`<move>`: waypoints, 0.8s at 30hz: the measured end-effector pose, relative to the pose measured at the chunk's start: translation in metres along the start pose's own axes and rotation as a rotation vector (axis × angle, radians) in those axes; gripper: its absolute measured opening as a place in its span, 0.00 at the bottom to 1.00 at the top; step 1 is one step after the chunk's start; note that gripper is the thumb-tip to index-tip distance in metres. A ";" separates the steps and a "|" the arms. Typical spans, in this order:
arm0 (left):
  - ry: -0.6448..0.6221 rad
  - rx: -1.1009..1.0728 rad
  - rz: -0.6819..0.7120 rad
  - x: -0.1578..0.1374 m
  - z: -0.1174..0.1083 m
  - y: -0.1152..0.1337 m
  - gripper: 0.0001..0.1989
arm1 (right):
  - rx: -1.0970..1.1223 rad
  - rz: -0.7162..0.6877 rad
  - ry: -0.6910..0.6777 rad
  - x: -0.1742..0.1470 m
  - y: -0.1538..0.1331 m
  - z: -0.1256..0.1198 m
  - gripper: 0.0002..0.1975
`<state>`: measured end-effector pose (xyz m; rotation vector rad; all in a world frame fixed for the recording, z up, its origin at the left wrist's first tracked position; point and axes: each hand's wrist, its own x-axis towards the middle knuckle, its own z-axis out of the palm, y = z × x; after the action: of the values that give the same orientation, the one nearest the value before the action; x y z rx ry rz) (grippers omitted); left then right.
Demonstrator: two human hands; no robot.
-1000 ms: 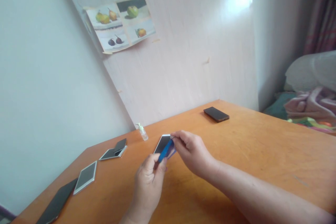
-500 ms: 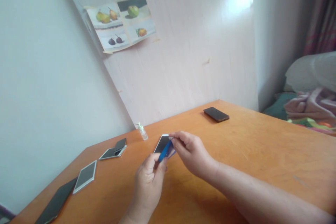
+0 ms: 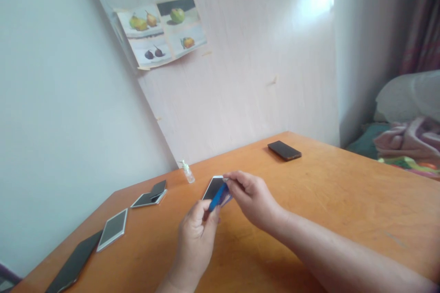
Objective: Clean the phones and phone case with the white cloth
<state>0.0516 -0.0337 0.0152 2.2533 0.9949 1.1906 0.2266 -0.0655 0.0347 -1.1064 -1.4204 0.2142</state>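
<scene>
Between my hands is a small blue packet [image 3: 217, 195], blue on its upper face with a paler, partly see-through side. My left hand [image 3: 198, 226] pinches its lower left end between thumb and fingers. At the upper right end, my right hand [image 3: 248, 194] closes thumb and forefinger on the packet's edge. Just behind the packet lies a white-framed phone [image 3: 212, 187] with a dark screen, partly hidden by my hands. I cannot tell what is inside the packet.
A small clear pump bottle [image 3: 188, 173] stands at the table's back edge. Along the left lie a white phone with a dark piece on it [image 3: 142, 200], a white-framed tablet [image 3: 112, 230] and a black tablet [image 3: 75, 261]. A black phone [image 3: 284, 150] rests at the back right of the wooden table [image 3: 343, 201].
Both hands keep their hold on the blue packet, which has tilted slightly. The whole view has shifted a little; the things on the table lie as before.
</scene>
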 end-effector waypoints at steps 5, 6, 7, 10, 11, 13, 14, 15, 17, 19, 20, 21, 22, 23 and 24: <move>0.002 -0.044 -0.010 0.001 0.001 -0.003 0.08 | -0.062 -0.211 -0.151 -0.011 -0.008 0.002 0.13; -0.001 -0.063 -0.013 0.001 0.002 -0.004 0.08 | -0.081 -0.262 -0.224 -0.015 -0.010 0.003 0.14; -0.001 -0.080 -0.016 0.001 0.002 -0.004 0.07 | -0.096 -0.292 -0.280 -0.017 -0.013 0.004 0.14; -0.008 -0.084 -0.020 0.000 0.002 -0.004 0.08 | -0.072 -0.255 -0.249 -0.016 -0.013 0.005 0.13; -0.008 -0.071 -0.020 0.000 0.002 -0.003 0.08 | -0.046 -0.205 -0.192 -0.013 -0.011 0.005 0.12; -0.013 -0.043 -0.014 0.000 0.002 -0.002 0.08 | 0.007 -0.075 -0.083 -0.007 -0.006 0.004 0.11; -0.014 -0.034 -0.012 0.000 0.002 -0.001 0.09 | 0.024 -0.022 -0.046 -0.004 -0.004 0.004 0.11; -0.014 -0.031 -0.012 0.000 0.002 -0.001 0.09 | 0.032 0.006 -0.025 -0.003 -0.003 0.004 0.11; -0.021 -0.045 -0.015 0.001 0.002 -0.002 0.09 | 0.021 -0.038 -0.046 -0.004 -0.004 0.004 0.11; -0.019 -0.076 -0.021 0.001 0.003 -0.003 0.08 | -0.012 -0.155 -0.153 -0.010 -0.009 0.004 0.12; -0.016 -0.093 -0.023 0.002 0.003 -0.003 0.08 | -0.030 -0.205 -0.220 -0.013 -0.013 0.005 0.13; -0.013 -0.108 -0.023 0.002 0.003 -0.004 0.07 | -0.046 -0.235 -0.279 -0.016 -0.016 0.005 0.13; -0.012 -0.122 -0.024 0.002 0.003 -0.004 0.07 | -0.057 -0.248 -0.318 -0.017 -0.018 0.006 0.13; -0.013 -0.134 -0.023 0.002 0.003 -0.004 0.07 | -0.062 -0.247 -0.334 -0.018 -0.018 0.006 0.14; -0.018 -0.139 -0.024 0.002 0.003 -0.004 0.07 | -0.063 -0.236 -0.324 -0.018 -0.018 0.006 0.13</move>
<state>0.0531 -0.0301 0.0123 2.1357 0.9007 1.1889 0.2089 -0.0845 0.0343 -0.9740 -1.8439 0.1858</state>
